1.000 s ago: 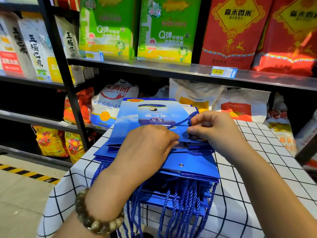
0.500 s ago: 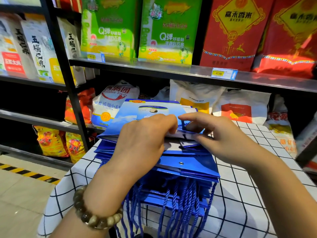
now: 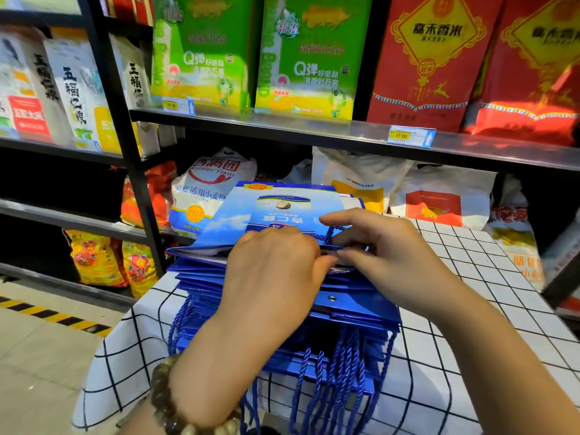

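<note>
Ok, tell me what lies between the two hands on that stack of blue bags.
In the head view the left hand and right hand nearly meet; between them lie only the rim of the top blue bag and its blue cord handle.

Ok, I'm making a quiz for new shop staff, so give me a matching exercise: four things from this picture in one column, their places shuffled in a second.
Things
1. blue bags
2. red rice sacks
3. bead bracelet
4. 45.00 price tag

Places
A. on the front edge of the shelf
B. on the wrist of the left hand
C. stacked on the checked tablecloth
D. standing on that shelf, at the right

Pairs: 1-C, 2-D, 3-B, 4-A
</note>
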Available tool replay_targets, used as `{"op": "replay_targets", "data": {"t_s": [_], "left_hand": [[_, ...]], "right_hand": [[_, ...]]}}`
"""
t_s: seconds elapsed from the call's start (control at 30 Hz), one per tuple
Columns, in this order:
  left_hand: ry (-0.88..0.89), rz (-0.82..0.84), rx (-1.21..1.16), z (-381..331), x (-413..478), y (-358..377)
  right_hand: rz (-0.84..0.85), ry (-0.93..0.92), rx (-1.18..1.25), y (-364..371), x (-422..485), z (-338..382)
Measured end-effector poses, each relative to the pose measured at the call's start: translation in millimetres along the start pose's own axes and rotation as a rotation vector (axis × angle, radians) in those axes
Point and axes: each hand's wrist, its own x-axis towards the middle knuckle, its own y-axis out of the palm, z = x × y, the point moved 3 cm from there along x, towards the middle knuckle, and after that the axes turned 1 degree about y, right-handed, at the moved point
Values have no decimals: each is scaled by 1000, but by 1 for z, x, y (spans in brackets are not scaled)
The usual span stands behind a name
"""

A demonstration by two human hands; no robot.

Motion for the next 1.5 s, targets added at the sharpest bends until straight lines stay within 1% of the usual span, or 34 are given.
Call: {"op": "replay_targets", "data": {"t_s": [0.1, 0.2, 0.3, 0.37, 0.43, 0.5, 0.57, 0.6, 0.63, 0.67, 0.73, 0.77, 0.83, 0.97, 1.0, 1.07, 1.13, 1.2, 1.27, 1.3, 1.37, 1.4, 1.43, 1.47, 1.5], "left_hand": [[2, 43, 30, -3, 0, 1], [17, 11, 47, -6, 1, 0], [108, 36, -4, -5, 0, 3], [179, 31, -58, -6, -1, 1], [221, -1, -73, -7, -1, -5], [240, 9, -46, -3, -3, -3], [272, 21, -57, -3, -4, -2], [258, 51, -55, -3, -5, -5], [258, 28, -73, -1, -7, 0], [260, -15, -74, 0, -7, 2], [270, -35, -65, 2, -10, 8], [271, -39, -74, 2, -10, 6], [264, -55, -110, 4, -10, 6], [242, -39, -223, 9, -14, 6], [249, -35, -226, 9, -15, 7], [245, -8, -235, 9, -19, 11], [216, 44, -283, 9, -22, 12], [159, 66, -395, 11, -23, 7], [90, 48, -527, 19, -22, -5], [67, 7, -536, 25, -21, -14], [-35, -166, -432, 45, -17, -33], [-140, -227, -351, 58, -13, -40], [-270, -223, -240, 76, -8, -40], [-402, -147, -110, 95, -4, -35], [-492, -11, -18, 113, 0, -27]], "right_hand": [[-20, -3, -5, 1, -1, -1], [-30, -5, 13, 0, -2, -1], [-7, 29, 72, 0, -1, -4], [18, 54, 60, -1, -2, -8], [92, 88, 69, -2, -3, -10], [191, 122, 98, -2, -3, -10], [272, 226, 246, -2, -2, -7], [311, 267, 285, -3, -1, -6], [347, 271, 248, -3, 1, -6], [378, 257, 139, -4, 3, -8], [438, 225, -127, -5, 7, -9], [455, 212, -223, -5, 8, -10], [424, 215, -258, -5, 10, -12], [124, 248, -182, -12, 11, -20], [85, 253, -201, -12, 10, -22], [80, 254, -289, -9, 8, -25], [78, 264, -289, -7, 7, -26], [-3, 310, -239, -12, 8, -31], [-89, 403, -295, -19, 9, -38], [-94, 467, -341, -21, 8, -40], [-37, 591, -444, -20, 6, -42], [0, 636, -477, -19, 4, -42], [28, 667, -490, -17, 4, -43], [43, 682, -485, -16, 3, -43], [48, 689, -460, -16, 3, -43]]}}
